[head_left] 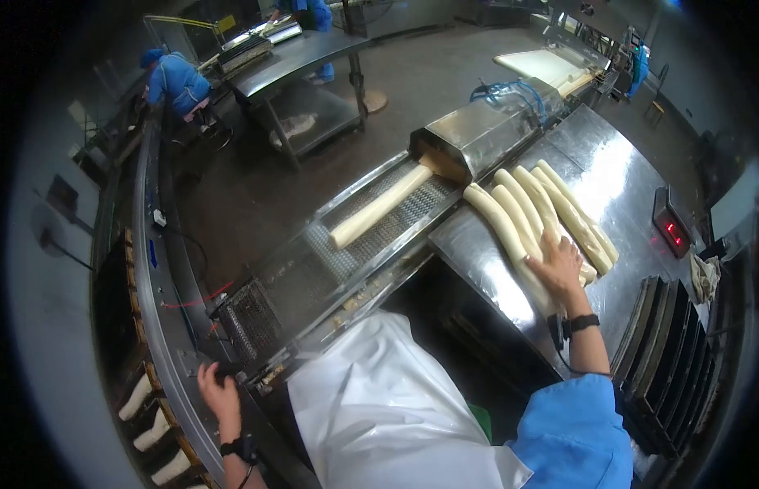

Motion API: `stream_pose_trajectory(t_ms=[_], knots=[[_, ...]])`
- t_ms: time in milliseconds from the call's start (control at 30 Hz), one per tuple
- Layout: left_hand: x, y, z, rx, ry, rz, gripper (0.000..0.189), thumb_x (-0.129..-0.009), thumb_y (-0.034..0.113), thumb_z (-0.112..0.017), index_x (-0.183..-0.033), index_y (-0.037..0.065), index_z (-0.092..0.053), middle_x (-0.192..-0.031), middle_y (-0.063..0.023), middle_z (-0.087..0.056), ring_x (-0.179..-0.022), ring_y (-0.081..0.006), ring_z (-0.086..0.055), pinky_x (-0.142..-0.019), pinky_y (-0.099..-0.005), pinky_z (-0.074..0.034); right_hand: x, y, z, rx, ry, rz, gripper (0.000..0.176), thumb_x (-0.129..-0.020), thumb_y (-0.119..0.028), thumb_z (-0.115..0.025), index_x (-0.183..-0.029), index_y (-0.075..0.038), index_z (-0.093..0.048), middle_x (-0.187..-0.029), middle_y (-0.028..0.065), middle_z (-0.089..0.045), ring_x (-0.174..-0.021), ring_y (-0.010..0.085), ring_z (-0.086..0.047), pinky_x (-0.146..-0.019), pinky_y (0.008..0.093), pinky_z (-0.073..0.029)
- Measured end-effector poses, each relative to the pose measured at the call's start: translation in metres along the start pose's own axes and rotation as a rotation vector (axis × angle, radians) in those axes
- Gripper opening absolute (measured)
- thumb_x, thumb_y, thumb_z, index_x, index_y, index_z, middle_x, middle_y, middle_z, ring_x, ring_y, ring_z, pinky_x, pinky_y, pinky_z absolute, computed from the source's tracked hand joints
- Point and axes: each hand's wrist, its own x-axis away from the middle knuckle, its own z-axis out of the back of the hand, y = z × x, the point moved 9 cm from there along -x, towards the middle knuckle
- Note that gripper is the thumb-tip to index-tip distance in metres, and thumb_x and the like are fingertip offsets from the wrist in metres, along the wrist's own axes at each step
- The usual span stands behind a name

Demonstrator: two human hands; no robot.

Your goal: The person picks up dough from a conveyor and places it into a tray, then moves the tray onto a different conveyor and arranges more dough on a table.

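Observation:
My right hand (pixel 559 265) lies with its fingers spread over the near ends of several long pale dough rolls (pixel 510 213), which rest side by side on a steel table (pixel 612 151). It touches the rolls from above, and the underside of the palm is hidden. My left hand (pixel 222 393) is down at the near end of the conveyor, beside its metal frame, with the fingers apart and nothing visible in them. One more dough roll (pixel 379 208) lies lengthwise on the mesh conveyor belt (pixel 343 259), its far end at the mouth of a steel housing (pixel 485 130).
A stack of dark baking trays (pixel 661 359) stands at the right, below a red digital display (pixel 673 228). Pieces of dough (pixel 151 430) sit in a rack at lower left. A person in blue (pixel 180 85) is at the far left, and another worker stands behind a steel table.

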Motion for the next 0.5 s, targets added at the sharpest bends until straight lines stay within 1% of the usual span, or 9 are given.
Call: stream_pose_trajectory(t_ms=[67, 100, 200, 267, 333, 367, 433, 467, 500], knots=[[-0.018, 0.06, -0.035, 0.004, -0.073, -0.172, 0.042, -0.071, 0.0, -0.061, -0.113, 0.004, -0.058, -0.135, -0.0192, -0.044, -0.126, -0.0365, -0.041, -0.106, -0.0422, -0.032, 0.011, -0.006, -0.012, 0.002, -0.005, 0.097, 0.1, -0.065, -0.067, -0.064, -0.147, -0.019, -0.031, -0.148, 0.03, -0.02, -0.137, 0.0468, -0.02, -0.112, 0.0557, -0.013], [-0.024, 0.097, -0.05, 0.027, -0.076, -0.314, 0.043, -0.071, 0.001, -0.061, -0.114, 0.004, -0.058, -0.135, -0.0188, -0.044, -0.127, -0.0361, -0.04, -0.106, -0.0425, -0.032, 0.021, -0.013, -0.017, 0.066, -0.014, 0.147, 0.102, -0.064, -0.066, -0.065, -0.147, -0.019, -0.03, -0.149, 0.0297, -0.02, -0.137, 0.0468, -0.019, -0.112, 0.0558, -0.012], [-0.035, 0.184, -0.096, 0.088, -0.209, -0.496, 0.046, -0.074, 0.004, -0.064, -0.119, 0.004, -0.055, -0.136, -0.0196, -0.044, -0.128, -0.0369, -0.04, -0.108, -0.0428, -0.032, 0.052, -0.019, -0.026, 0.124, 0.007, 0.323, 0.106, -0.062, -0.063, -0.067, -0.148, -0.017, -0.027, -0.15, 0.0277, -0.018, -0.139, 0.0462, -0.016, -0.113, 0.0561, -0.009], [-0.037, 0.231, -0.12, 0.068, -0.28, -0.569, 0.051, -0.076, 0.008, -0.065, -0.125, 0.002, -0.052, -0.138, -0.021, -0.042, -0.13, -0.0374, -0.038, -0.109, -0.0427, -0.032, 0.071, -0.017, -0.024, 0.11, 0.02, 0.365, 0.104, -0.061, -0.064, -0.066, -0.147, -0.02, -0.03, -0.152, 0.0256, -0.017, -0.14, 0.0443, -0.015, -0.113, 0.0579, -0.009], [-0.039, 0.265, -0.134, 0.074, -0.3, -0.663, 0.054, -0.078, 0.013, -0.064, -0.127, -0.003, -0.047, -0.137, -0.025, -0.042, -0.129, -0.0406, -0.038, -0.108, -0.0458, -0.032, 0.086, -0.01, -0.016, 0.1, 0.115, 0.36, 0.096, -0.057, -0.05, -0.072, -0.142, -0.017, -0.041, -0.148, 0.0262, -0.024, -0.134, 0.047, -0.023, -0.11, 0.057, -0.017], [-0.045, 0.265, -0.144, 0.083, -0.298, -0.602, 0.058, -0.079, 0.016, -0.065, -0.129, -0.005, -0.044, -0.137, -0.0258, -0.042, -0.128, -0.0407, -0.039, -0.108, -0.0458, -0.033, 0.091, -0.008, -0.018, 0.1, 0.119, 0.383, 0.096, -0.057, -0.05, -0.072, -0.142, -0.017, -0.041, -0.148, 0.0262, -0.024, -0.134, 0.047, -0.023, -0.11, 0.057, -0.017], [-0.058, 0.27, -0.147, 0.09, -0.282, -0.523, 0.061, -0.08, 0.018, -0.066, -0.13, -0.006, -0.041, -0.137, -0.0267, -0.042, -0.128, -0.0408, -0.04, -0.107, -0.0457, -0.033, 0.099, -0.001, -0.008, 0.012, 0.269, 0.413, 0.083, -0.06, -0.042, -0.067, -0.137, -0.017, -0.048, -0.147, 0.0254, -0.028, -0.133, 0.0454, -0.026, -0.109, 0.057, -0.019], [-0.066, 0.266, -0.15, 0.085, -0.377, -0.378, 0.065, -0.08, 0.021, -0.067, -0.131, -0.007, -0.039, -0.136, -0.0273, -0.042, -0.127, -0.0409, -0.04, -0.107, -0.0457, -0.034, 0.1, 0.002, -0.015, 0.01, 0.272, 0.437, 0.083, -0.06, -0.042, -0.067, -0.137, -0.017, -0.048, -0.147, 0.0254, -0.028, -0.133, 0.0454, -0.026, -0.109, 0.057, -0.019], [-0.071, 0.257, -0.153, 0.085, -0.468, -0.233, 0.069, -0.08, 0.023, -0.068, -0.132, -0.009, -0.037, -0.136, -0.028, -0.041, -0.126, -0.041, -0.041, -0.106, -0.0457, -0.035, 0.096, 0.01, -0.023, 0.019, 0.265, 0.386, 0.081, -0.068, -0.062, -0.05, -0.138, -0.021, -0.046, -0.15, 0.0217, -0.023, -0.137, 0.0444, -0.02, -0.11, 0.0593, -0.015]])
